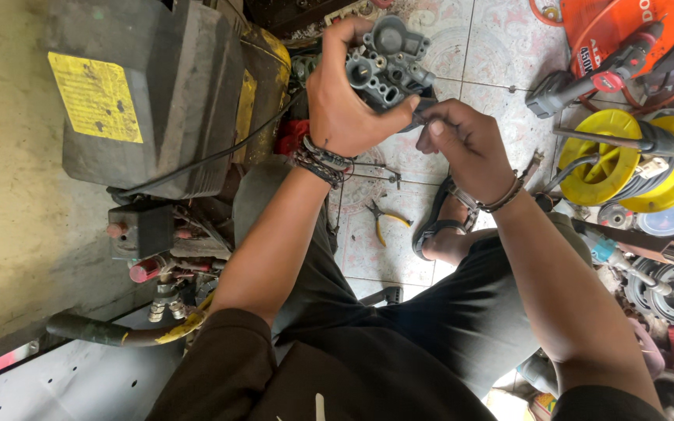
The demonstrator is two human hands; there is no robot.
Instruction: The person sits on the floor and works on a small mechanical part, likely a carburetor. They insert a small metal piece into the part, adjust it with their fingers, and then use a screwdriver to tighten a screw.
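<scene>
Gripping a grey metal casting (pixel 388 62) from the side, the left hand (pixel 345 101) holds it up above the tiled floor (pixel 501 54), fingers curled over its top edge and thumb pressed against its lower corner. The casting is a blocky part with several round bores and a domed cap at its upper end. The right hand (pixel 462 144) sits just beside it, fingertips pinched together on something small and dark at the casting's lower edge (too small to tell what it is). Both wrists carry bands: a stack of braided ones on the left, a thin dark one on the right. Below the hands, the person's knees in dark trousers frame a sandalled foot (pixel 442 230), and pliers (pixel 384 218) with yellow handles lie on the floor near it. To the left stands a dark machine (pixel 157 93) with a yellow label, a black cable running across it. To the right are a yellow reel (pixel 610 168) wound with cable and an orange machine (pixel 626 31), well apart from the hands.
</scene>
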